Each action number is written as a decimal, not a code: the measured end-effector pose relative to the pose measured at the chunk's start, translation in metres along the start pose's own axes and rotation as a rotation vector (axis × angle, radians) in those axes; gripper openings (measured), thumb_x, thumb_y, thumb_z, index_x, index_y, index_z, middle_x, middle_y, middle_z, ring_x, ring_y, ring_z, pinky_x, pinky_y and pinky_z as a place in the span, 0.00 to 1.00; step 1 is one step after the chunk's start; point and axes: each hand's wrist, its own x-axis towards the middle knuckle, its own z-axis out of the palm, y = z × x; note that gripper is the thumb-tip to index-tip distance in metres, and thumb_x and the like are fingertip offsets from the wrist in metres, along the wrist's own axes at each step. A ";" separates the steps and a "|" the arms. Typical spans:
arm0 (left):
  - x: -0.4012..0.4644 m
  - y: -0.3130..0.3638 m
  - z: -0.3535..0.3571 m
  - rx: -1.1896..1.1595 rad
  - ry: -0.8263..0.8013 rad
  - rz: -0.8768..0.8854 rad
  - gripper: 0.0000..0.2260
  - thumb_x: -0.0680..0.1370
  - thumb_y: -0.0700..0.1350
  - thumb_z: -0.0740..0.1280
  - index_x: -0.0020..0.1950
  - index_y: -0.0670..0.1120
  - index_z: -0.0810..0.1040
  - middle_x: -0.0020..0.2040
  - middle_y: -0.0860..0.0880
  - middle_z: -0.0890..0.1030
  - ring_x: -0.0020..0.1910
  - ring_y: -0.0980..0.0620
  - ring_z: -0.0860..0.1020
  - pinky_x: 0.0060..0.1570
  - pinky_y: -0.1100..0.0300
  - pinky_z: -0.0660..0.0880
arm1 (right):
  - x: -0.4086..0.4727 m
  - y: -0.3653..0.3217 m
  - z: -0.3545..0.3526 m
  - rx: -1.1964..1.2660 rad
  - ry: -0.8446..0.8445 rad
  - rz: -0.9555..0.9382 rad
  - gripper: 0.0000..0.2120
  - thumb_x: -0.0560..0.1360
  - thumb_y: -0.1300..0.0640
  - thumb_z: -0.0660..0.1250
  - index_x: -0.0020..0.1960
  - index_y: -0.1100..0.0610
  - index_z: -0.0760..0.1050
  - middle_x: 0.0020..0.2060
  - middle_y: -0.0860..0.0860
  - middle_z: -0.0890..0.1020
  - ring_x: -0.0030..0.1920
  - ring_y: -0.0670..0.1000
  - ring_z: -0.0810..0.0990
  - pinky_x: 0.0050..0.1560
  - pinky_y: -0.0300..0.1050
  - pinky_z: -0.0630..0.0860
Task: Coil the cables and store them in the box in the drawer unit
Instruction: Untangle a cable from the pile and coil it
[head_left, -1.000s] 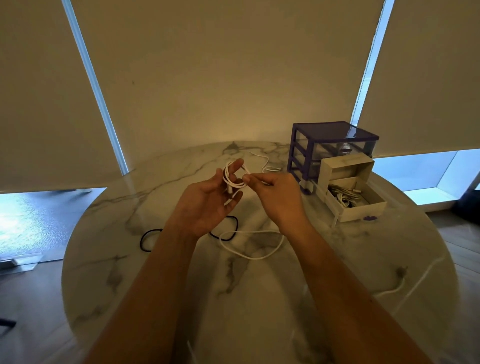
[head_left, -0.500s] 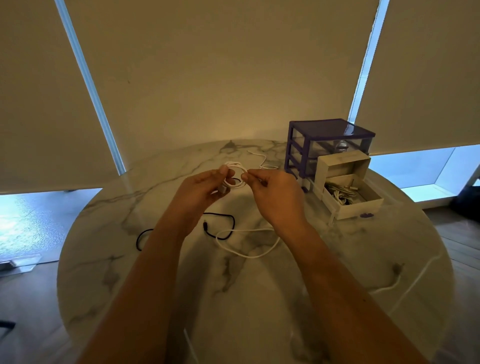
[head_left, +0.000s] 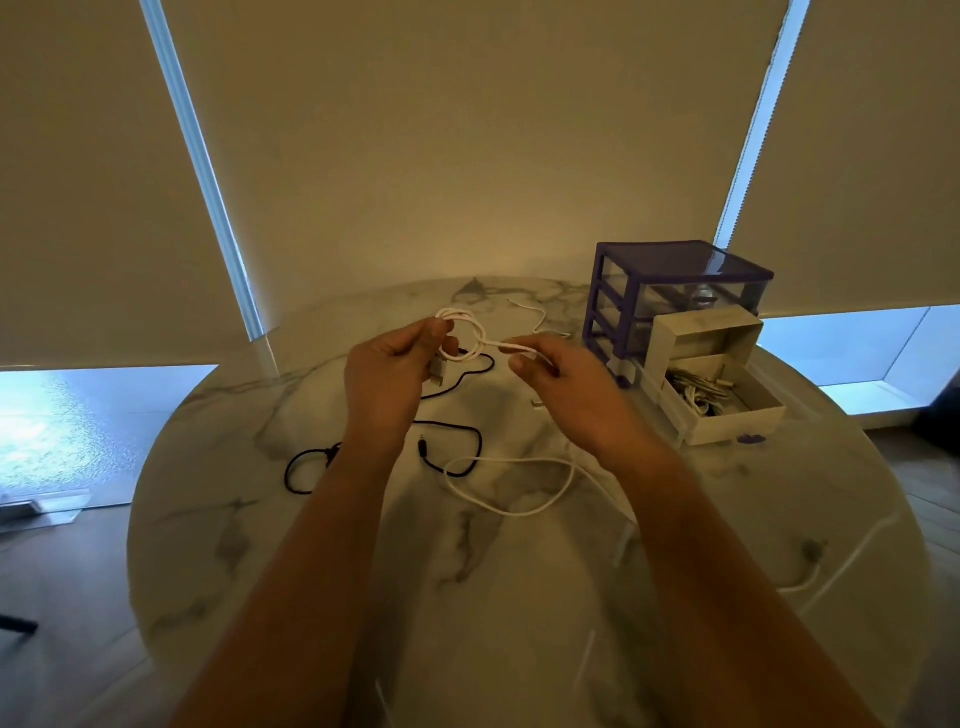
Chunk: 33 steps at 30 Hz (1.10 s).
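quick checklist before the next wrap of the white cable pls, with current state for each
1. Left hand grips the white coil: ok.
2. Right hand pinches the white cable's running length: ok.
3. Slack on the marble table free of knots: cannot tell; it passes close to the black cable.
4. White box open to take the coil: ok, cables already lie inside.
5. Drawer unit within reach: ok, likely.
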 end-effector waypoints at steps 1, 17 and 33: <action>0.000 -0.001 -0.001 -0.011 0.030 -0.005 0.07 0.76 0.48 0.70 0.41 0.57 0.86 0.39 0.46 0.85 0.36 0.49 0.76 0.51 0.40 0.78 | 0.000 0.002 -0.003 -0.003 -0.017 0.016 0.12 0.80 0.53 0.61 0.60 0.53 0.78 0.52 0.47 0.80 0.53 0.45 0.77 0.55 0.43 0.74; 0.006 0.003 -0.008 -0.410 0.016 -0.252 0.07 0.80 0.45 0.64 0.51 0.45 0.81 0.43 0.49 0.84 0.44 0.50 0.81 0.45 0.58 0.81 | 0.005 0.022 -0.014 -0.137 0.052 -0.002 0.12 0.76 0.63 0.67 0.59 0.60 0.80 0.49 0.50 0.77 0.42 0.41 0.75 0.42 0.23 0.71; -0.010 -0.001 0.020 -0.332 -0.209 -0.310 0.06 0.79 0.43 0.65 0.51 0.47 0.81 0.43 0.53 0.85 0.45 0.56 0.83 0.53 0.55 0.79 | 0.004 0.008 0.009 1.201 0.071 0.363 0.08 0.78 0.59 0.64 0.54 0.59 0.80 0.42 0.52 0.84 0.39 0.47 0.83 0.40 0.38 0.80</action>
